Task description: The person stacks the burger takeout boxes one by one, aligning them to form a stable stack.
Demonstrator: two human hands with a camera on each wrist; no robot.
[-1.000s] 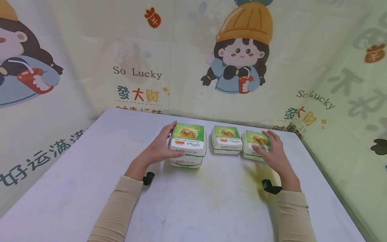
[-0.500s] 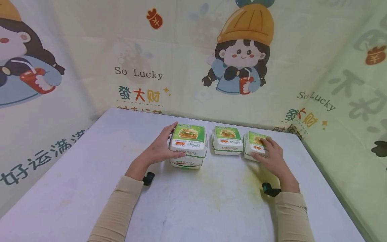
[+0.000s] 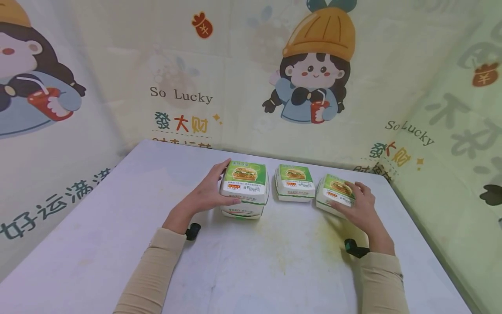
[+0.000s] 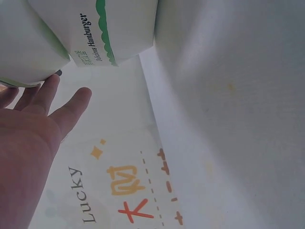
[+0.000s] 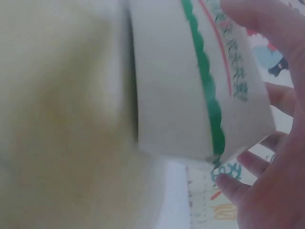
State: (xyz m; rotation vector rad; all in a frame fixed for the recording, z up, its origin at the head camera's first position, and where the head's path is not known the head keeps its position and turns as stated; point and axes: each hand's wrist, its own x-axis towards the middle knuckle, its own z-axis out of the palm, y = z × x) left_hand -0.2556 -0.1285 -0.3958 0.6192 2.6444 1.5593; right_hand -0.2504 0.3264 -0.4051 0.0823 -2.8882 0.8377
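Two white-and-green hamburger boxes stand stacked at the table's centre. My left hand [image 3: 205, 189] grips the upper hamburger box [image 3: 245, 183] from its left, thumb along the near side. The lower hamburger box [image 3: 241, 210] sits directly beneath. In the left wrist view the fingers [image 4: 45, 93] touch the upper box. Farther right, my right hand [image 3: 361, 209] holds the right-hand hamburger box [image 3: 333, 192], thumb at its front and fingers over its right side. That box [image 5: 176, 95] looks turned slightly askew. Between the stack and it stands another hamburger box [image 3: 294, 183].
The white table [image 3: 251, 266] carries faint yellowish stains toward the right. A printed cloth [image 3: 235, 78] with cartoon figures and lettering hangs behind the table and along both sides. Each wrist wears a small black camera mount [image 3: 193, 232].
My right hand has closed round the right-hand hamburger box, which has turned and shifted slightly toward me. My left hand stays on the upper box of the stack.
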